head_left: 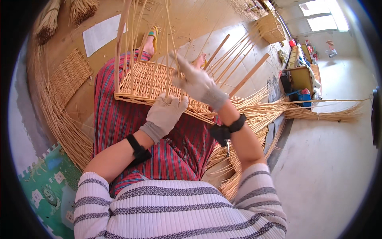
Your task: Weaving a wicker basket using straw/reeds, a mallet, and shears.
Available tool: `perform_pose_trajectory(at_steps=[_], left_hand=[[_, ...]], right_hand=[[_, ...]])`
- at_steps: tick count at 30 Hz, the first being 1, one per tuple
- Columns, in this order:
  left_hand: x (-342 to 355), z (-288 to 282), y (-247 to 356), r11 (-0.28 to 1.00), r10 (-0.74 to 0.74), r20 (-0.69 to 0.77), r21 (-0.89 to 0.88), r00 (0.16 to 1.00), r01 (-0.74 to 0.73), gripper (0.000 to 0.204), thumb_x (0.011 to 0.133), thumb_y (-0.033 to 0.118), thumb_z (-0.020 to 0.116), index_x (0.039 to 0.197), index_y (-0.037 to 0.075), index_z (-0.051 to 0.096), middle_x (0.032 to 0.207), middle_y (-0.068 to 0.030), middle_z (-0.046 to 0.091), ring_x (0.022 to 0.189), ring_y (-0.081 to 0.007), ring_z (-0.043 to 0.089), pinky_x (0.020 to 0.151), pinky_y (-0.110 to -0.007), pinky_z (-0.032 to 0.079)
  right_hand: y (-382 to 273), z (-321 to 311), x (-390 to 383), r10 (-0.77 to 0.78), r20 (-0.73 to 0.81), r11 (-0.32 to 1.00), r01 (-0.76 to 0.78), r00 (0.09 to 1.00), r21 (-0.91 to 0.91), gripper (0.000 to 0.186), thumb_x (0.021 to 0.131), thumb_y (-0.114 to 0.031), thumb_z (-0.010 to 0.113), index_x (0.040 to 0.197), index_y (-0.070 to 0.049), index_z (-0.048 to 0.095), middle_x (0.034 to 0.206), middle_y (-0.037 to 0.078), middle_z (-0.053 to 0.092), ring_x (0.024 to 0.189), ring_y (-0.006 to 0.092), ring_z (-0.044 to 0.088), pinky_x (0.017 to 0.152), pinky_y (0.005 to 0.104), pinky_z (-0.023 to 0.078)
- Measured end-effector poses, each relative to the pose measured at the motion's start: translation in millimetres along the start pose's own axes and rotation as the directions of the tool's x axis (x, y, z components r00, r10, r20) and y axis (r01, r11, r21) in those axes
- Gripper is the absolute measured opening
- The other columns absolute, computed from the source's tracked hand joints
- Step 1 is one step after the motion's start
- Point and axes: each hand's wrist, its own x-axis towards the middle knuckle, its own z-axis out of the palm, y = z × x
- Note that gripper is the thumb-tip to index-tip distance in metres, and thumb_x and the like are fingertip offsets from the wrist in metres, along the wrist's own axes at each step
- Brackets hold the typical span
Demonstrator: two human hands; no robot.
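Note:
A half-built wicker basket (139, 79) lies across my lap on a red striped cloth (183, 159). Thin upright rods and flat wooden stakes (250, 75) rise from its woven base. My left hand (166, 113), in a pale work glove, is closed on the basket's near edge, its fingertips at the rim beside the rods. Over the right half of the base, my gloved right hand (195, 81) is raised near the uprights. Motion smears its fingers, so whether it holds a rod is unclear.
Loose wicker rods (254, 113) spread to the right. More rods (59, 131) and a flat woven panel (71, 75) lie left, with a white sheet (103, 35) farther off. A woven box (271, 28) stands at the far right. A green patterned mat (47, 191) covers the lower left floor.

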Motion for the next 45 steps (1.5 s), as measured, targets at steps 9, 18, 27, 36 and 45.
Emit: perform_pose_trajectory(at_steps=[9, 18, 27, 36, 45], left_hand=[[-12.9, 37.4, -23.2, 0.986, 0.168, 0.028, -0.023, 0.985, -0.167, 0.042, 0.096, 0.018, 0.05, 0.137, 0.011, 0.056, 0.139, -0.0081, 0.063, 0.13, -0.0245, 0.059, 0.116, -0.045, 0.038], [3.5, 30.6, -28.2, 0.935, 0.157, 0.073, -0.333, 0.985, -0.125, 0.044, 0.088, 0.015, 0.07, 0.132, 0.015, 0.065, 0.125, -0.01, 0.071, 0.12, -0.0266, 0.065, 0.103, -0.04, 0.048], [9.3, 21.1, -26.6, 0.868, 0.131, 0.048, -0.489, 0.99, -0.091, 0.032, 0.09, 0.004, 0.065, 0.121, 0.009, 0.07, 0.111, -0.0146, 0.074, 0.105, -0.0302, 0.07, 0.09, -0.038, 0.055], [30.4, 0.0, -17.3, 0.911, -0.029, 0.263, -0.39, 0.964, 0.134, 0.025, 0.087, 0.0, 0.066, 0.108, 0.01, 0.073, 0.093, -0.0152, 0.074, 0.083, -0.0323, 0.072, 0.074, -0.039, 0.057], [5.6, 8.6, 9.5, 0.983, 0.113, -0.022, -0.141, 0.993, -0.115, 0.046, 0.084, 0.02, 0.074, 0.129, 0.023, 0.068, 0.105, -0.0064, 0.065, 0.108, -0.0253, 0.064, 0.106, -0.047, 0.044]], right_hand=[[-2.2, -62.6, -151.7, -0.132, 0.003, 0.8, 0.108, 0.991, -0.59, 0.032, 0.083, -0.021, 0.07, 0.113, -0.01, 0.073, 0.083, 0.012, 0.067, 0.083, 0.0345, 0.067, 0.078, 0.0458, 0.054], [-16.9, 66.8, -190.4, 0.731, 0.23, 0.109, -0.443, 0.642, 0.89, 0.044, 0.101, -0.042, 0.06, 0.117, -0.002, 0.071, 0.093, 0.011, 0.073, 0.085, 0.0213, 0.07, 0.08, 0.0344, 0.055], [-1.5, -93.8, -173.5, 0.372, -0.379, 0.515, -0.528, 0.847, -0.675, 0.055, 0.099, -0.049, 0.06, 0.141, -0.014, 0.06, 0.088, 0.017, 0.073, 0.092, 0.0269, 0.072, 0.09, 0.0521, 0.052], [-17.0, -87.2, -147.7, 0.25, -0.745, 0.968, -0.156, 0.619, 0.196, 0.07, 0.095, -0.012, 0.072, 0.156, -0.009, 0.039, 0.092, 0.008, 0.067, 0.07, 0.0151, 0.065, 0.059, 0.0287, 0.047], [4.4, -8.1, -24.0, 0.031, -0.297, 0.984, -0.08, 0.954, -0.156, 0.018, 0.094, -0.017, 0.059, 0.108, -0.011, 0.069, 0.109, 0.014, 0.071, 0.091, 0.0306, 0.072, 0.072, 0.0445, 0.057]])
